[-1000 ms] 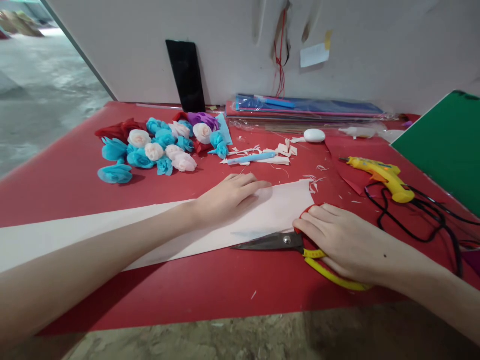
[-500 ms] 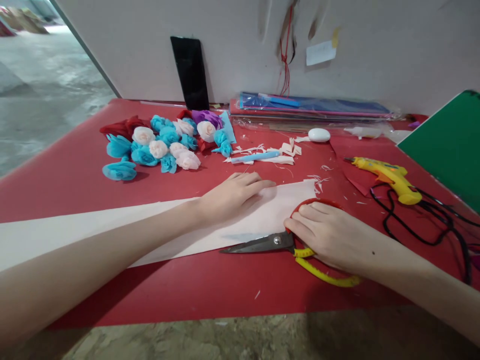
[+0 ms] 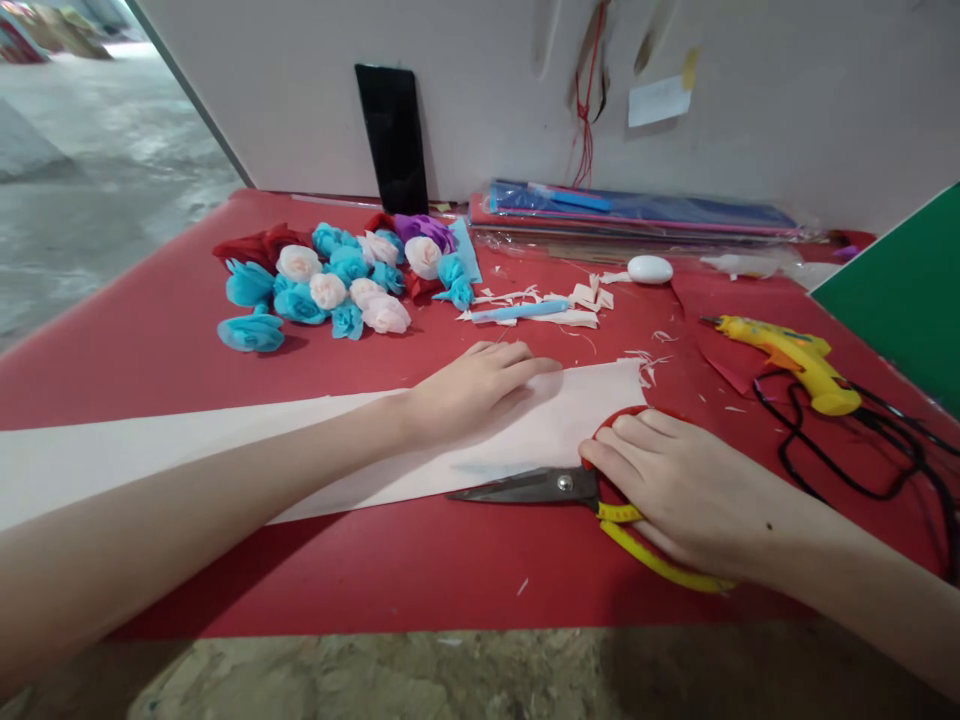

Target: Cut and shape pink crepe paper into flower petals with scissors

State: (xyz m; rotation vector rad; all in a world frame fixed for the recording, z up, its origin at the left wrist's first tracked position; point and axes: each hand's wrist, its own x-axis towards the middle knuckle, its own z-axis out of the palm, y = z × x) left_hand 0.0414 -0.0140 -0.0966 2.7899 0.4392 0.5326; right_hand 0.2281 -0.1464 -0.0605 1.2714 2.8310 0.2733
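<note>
My left hand (image 3: 472, 390) lies flat with its fingers stretched out, pressing on a long pale pink paper strip (image 3: 187, 450) that runs across the red table (image 3: 150, 340). My right hand (image 3: 682, 485) is closed over the red and yellow handles of a pair of scissors (image 3: 525, 487). The scissors lie on the table at the strip's near right corner, blades closed and pointing left.
A pile of blue, pink, red and purple paper flowers (image 3: 337, 285) sits at the back left. Paper scraps and a blue pen (image 3: 517, 311) lie behind the strip. A yellow glue gun (image 3: 795, 360) with a black cable (image 3: 847, 450) is at the right, beside a green board (image 3: 900, 290).
My right hand has slid the scissors slightly left along the strip's near edge. My left hand has stayed pressed on the paper.
</note>
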